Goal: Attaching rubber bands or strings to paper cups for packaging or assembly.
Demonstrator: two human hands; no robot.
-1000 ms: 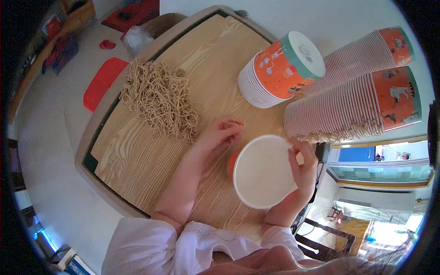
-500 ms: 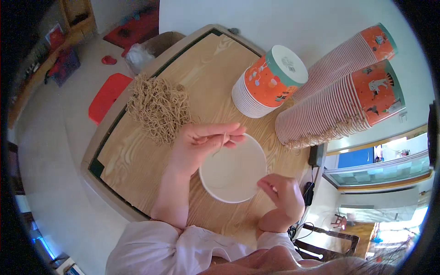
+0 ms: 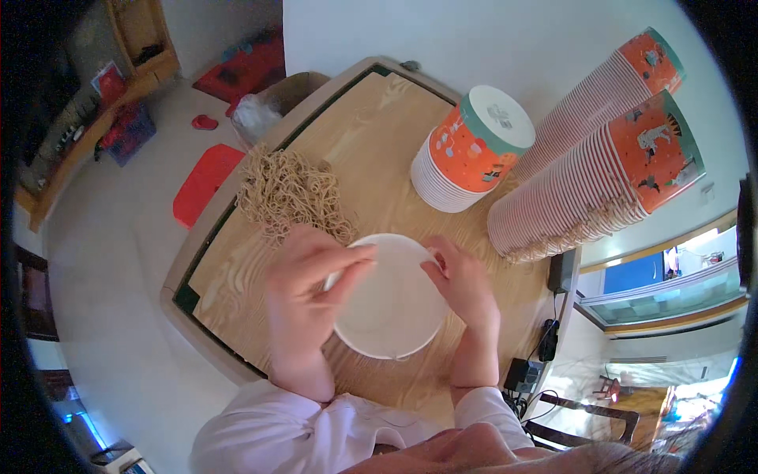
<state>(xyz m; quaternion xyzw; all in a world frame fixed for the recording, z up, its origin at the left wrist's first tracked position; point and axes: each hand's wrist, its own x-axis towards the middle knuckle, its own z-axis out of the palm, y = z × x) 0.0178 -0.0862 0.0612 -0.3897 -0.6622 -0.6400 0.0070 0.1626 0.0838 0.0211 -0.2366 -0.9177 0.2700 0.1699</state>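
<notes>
Left hand [image 3: 309,288] over the left rim of the tub, thumb and fingertips pinched together; blur hides whether a strand sits between them; right hand [image 3: 464,286] at the tub's upper right rim, fingers curled, thumb near the fingertips; cannot tell whether they close on anything; open white tub [image 3: 391,308] between the hands, mouth up, near the person's side of the wood-grain table [image 3: 379,130]; tangled tan twine pile [image 3: 294,189] beyond the left hand, on the tabletop; short stack [image 3: 474,154] of orange-and-green tubs, upside down, beyond the tub; two tall stacks of like tubs to the right, front one [image 3: 580,186] with twine bits [image 3: 580,233] along its rims, rear one [image 3: 612,95] behind; black adapter [image 3: 549,340] by the right table edge; red stool [image 3: 207,186] on the floor at left.
</notes>
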